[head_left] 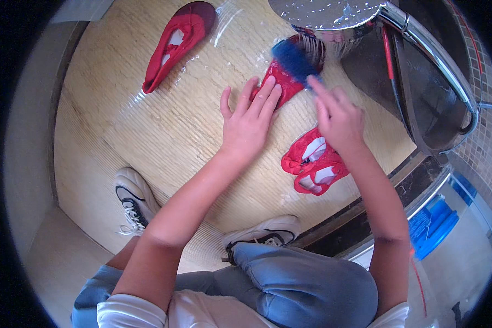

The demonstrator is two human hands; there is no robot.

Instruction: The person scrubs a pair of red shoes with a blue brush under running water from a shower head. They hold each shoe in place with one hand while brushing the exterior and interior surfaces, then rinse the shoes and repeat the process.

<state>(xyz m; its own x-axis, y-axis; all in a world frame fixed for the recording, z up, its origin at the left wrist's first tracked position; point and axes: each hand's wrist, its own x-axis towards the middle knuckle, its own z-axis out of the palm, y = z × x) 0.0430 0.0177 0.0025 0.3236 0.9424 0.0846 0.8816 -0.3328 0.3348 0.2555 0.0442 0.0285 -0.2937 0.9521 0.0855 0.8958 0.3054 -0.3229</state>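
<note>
On the wet floor lies a red cloth shoe [281, 90], seemingly a soft slipper-type shoe. My left hand [251, 112] presses on it with fingers spread out flat. My right hand [337, 115] is wrapped round the handle of a blue-bristled scrub brush [296, 61], whose bristles rest on the same shoe; the brush is slightly blurred and its handle mostly hidden. Close by my right wrist, a pair of red shoes [311, 164] with white insides lies side by side. Another red shoe [180, 46] with a dark red toe is at the upper left.
A large chrome shower head [328, 13] on a curved chrome arm [443, 60] hangs at the upper right, over a dark drain area. My own sneakers [134, 199] stand on the ribbed beige floor [164, 131]. A blue plastic object [433, 227] lies at the right.
</note>
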